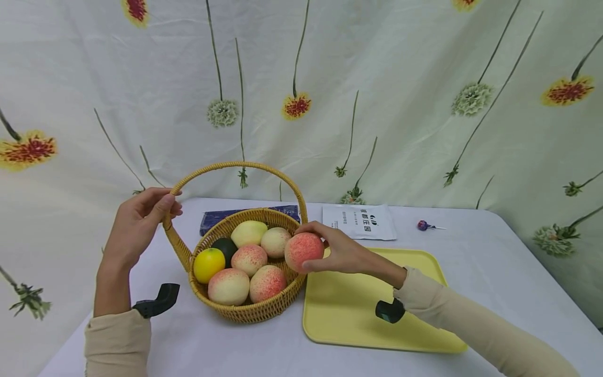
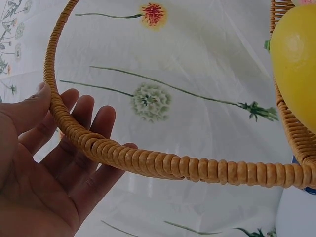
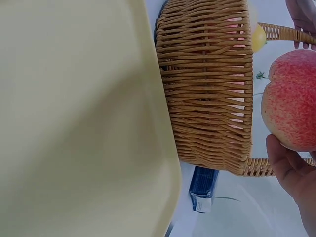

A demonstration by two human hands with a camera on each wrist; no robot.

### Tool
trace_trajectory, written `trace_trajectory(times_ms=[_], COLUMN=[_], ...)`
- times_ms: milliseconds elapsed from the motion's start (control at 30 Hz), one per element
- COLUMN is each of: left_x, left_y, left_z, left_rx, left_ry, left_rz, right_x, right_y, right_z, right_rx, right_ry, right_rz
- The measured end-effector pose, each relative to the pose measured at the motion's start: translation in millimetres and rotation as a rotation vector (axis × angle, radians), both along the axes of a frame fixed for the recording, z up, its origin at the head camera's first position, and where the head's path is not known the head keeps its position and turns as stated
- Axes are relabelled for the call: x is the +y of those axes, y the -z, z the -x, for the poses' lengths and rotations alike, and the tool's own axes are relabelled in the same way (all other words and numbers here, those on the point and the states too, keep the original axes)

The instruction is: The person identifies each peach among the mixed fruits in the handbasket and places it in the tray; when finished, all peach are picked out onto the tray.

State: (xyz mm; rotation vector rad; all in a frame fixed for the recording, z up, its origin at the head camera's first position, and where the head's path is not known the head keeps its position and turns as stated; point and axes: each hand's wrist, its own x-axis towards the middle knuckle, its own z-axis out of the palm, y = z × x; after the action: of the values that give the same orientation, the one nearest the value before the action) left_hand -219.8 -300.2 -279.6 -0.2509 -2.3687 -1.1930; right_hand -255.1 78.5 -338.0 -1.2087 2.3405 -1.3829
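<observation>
A wicker basket (image 1: 245, 314) with a tall arched handle (image 1: 231, 165) holds several fruits: peaches (image 1: 229, 287), a yellow round fruit (image 1: 209, 265), a pale yellow-green fruit (image 1: 248, 233) and a dark one (image 1: 225, 250) partly covered by its neighbours. My left hand (image 1: 136, 222) pinches the left side of the handle between thumb and fingers; the left wrist view shows the thumb and fingers around the wicker (image 2: 163, 163). At the basket's right rim, my right hand (image 1: 341, 251) grips a pink-red peach (image 1: 304, 252) above the rim. The right wrist view shows that peach (image 3: 294, 101) close up.
A yellow tray (image 1: 372, 314) lies right of the basket, under my right forearm. Behind stand a dark blue packet (image 1: 287, 211), partly hidden by the basket, and a white printed packet (image 1: 360, 222). A wrapped lollipop (image 1: 424, 225) lies at the back right. A flowered cloth (image 1: 400, 104) hangs behind.
</observation>
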Motion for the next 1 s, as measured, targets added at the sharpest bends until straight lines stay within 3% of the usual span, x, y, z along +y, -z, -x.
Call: trace_trajectory(times_ms=[333,1000], left_x=[-1.3,-0.1], left_y=[1.6,0.6], left_z=[0.2,0.3], left_rx=[0.010,0.020], left_ry=[0.009,0.029], left_rz=[0.000,-0.006], right_x=[12,36], right_y=[5.8,12.9], right_z=[3.0,11.5], right_rx=[0.002,-0.086], right_ry=[0.015,0.022], right_rz=[0.021,0.037])
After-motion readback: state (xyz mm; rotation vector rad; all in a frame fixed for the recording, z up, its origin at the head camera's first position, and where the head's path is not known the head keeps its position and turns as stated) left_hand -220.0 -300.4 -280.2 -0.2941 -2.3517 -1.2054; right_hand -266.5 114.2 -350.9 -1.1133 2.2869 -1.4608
